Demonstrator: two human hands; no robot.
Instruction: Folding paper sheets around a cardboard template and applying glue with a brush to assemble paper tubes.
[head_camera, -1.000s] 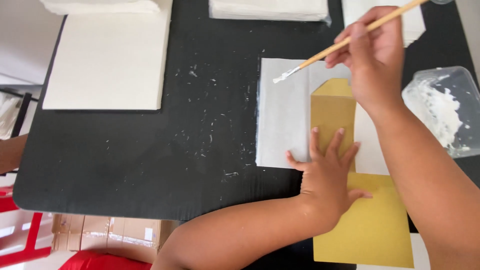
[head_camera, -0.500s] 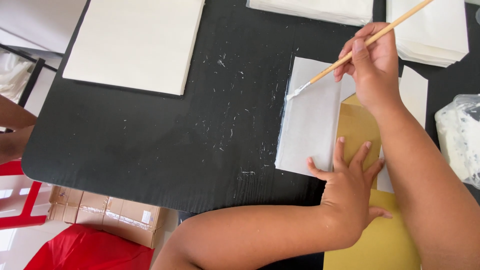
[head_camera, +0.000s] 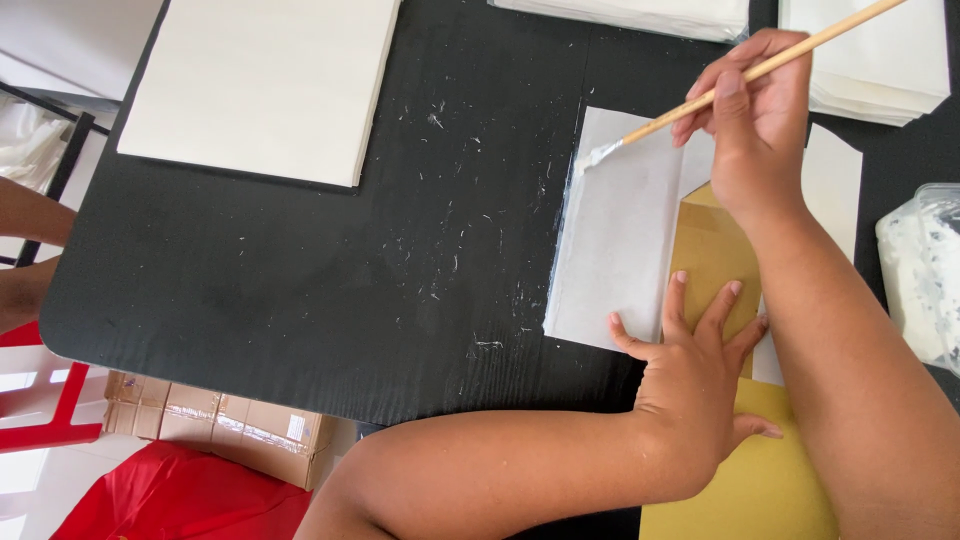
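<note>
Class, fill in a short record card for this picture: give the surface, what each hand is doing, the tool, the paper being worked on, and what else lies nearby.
Surface: black table, speckled with white flecks
Left hand: spread flat, pressing on the gold paper
Right hand: holds a wooden brush
Brush tip: on the top left corner of the white sheet
Near right edge: clear tub of white paste
Also nearby: white board, stacks of white paper
</note>
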